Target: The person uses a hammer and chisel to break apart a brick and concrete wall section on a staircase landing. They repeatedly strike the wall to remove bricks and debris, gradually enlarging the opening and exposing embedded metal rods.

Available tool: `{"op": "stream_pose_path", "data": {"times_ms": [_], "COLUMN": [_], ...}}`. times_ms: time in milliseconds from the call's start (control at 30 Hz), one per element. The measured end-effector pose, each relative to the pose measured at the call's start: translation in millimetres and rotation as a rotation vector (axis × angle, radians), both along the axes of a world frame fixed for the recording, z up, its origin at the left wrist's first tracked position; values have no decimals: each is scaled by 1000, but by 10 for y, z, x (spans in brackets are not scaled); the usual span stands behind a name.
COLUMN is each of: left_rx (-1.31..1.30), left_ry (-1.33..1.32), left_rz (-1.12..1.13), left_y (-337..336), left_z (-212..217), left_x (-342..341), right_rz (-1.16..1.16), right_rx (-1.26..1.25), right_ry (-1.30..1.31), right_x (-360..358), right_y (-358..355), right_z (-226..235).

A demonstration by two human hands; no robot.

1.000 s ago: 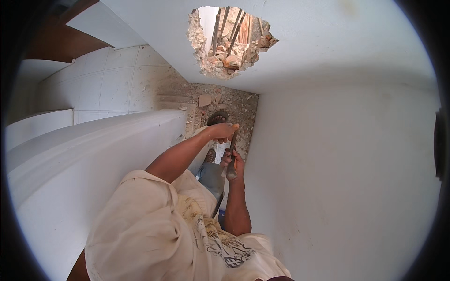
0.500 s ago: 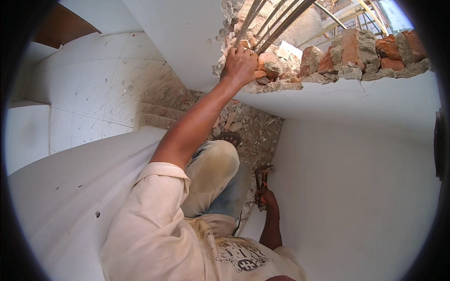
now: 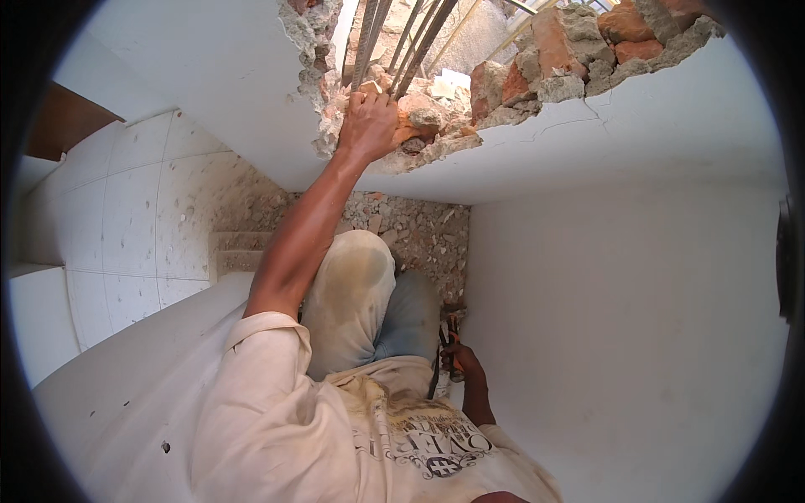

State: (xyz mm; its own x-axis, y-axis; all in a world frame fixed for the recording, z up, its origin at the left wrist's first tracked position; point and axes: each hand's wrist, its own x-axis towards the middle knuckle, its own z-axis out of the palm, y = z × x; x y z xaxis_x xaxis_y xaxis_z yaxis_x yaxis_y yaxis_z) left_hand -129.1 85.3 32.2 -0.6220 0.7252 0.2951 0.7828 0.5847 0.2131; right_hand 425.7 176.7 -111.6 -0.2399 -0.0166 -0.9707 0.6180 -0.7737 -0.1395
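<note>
My left hand (image 3: 369, 126) reaches up and is closed over the broken edge of the wall (image 3: 428, 138), right where ribbed steel bars (image 3: 366, 42) come down. What lies under its fingers is hidden. Low on the right, beside my knee, my right hand (image 3: 463, 359) is wrapped round a hammer (image 3: 454, 334) with orange on its handle. The hammer head points away from me, and a dark, slim piece shows alongside the handle; its kind is unclear. Rough red bricks (image 3: 555, 46) and grey mortar stand exposed along the opening.
Brick and mortar rubble (image 3: 411, 230) covers the floor past my knees. A plain white wall (image 3: 620, 327) rises close on my right, and a pale curved surface (image 3: 126, 369) runs along my left. Dusty white tiles (image 3: 130, 218) and small steps (image 3: 239, 243) lie beyond it.
The view has shifted, so the opening and both arms sit further left. My left hand keeps its hold at the edge. The hammer has come back closer to my leg.
</note>
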Motion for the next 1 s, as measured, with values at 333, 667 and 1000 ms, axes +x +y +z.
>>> {"op": "stream_pose_path", "data": {"times_ms": [333, 667, 1000], "left_rx": [-3, -27, 39], "left_ry": [-2, 15, -565], "left_rz": [-12, 20, 33], "left_y": [-23, 20, -226], "left_z": [-31, -127, 1300], "left_x": [4, 2, 177], "right_rz": [133, 443, 1094], "right_rx": [143, 315, 1240], "right_ry": [-38, -148, 262], "right_x": [-32, -347, -1246], "right_y": [-58, -5, -76], "right_z": [73, 295, 1611]}}
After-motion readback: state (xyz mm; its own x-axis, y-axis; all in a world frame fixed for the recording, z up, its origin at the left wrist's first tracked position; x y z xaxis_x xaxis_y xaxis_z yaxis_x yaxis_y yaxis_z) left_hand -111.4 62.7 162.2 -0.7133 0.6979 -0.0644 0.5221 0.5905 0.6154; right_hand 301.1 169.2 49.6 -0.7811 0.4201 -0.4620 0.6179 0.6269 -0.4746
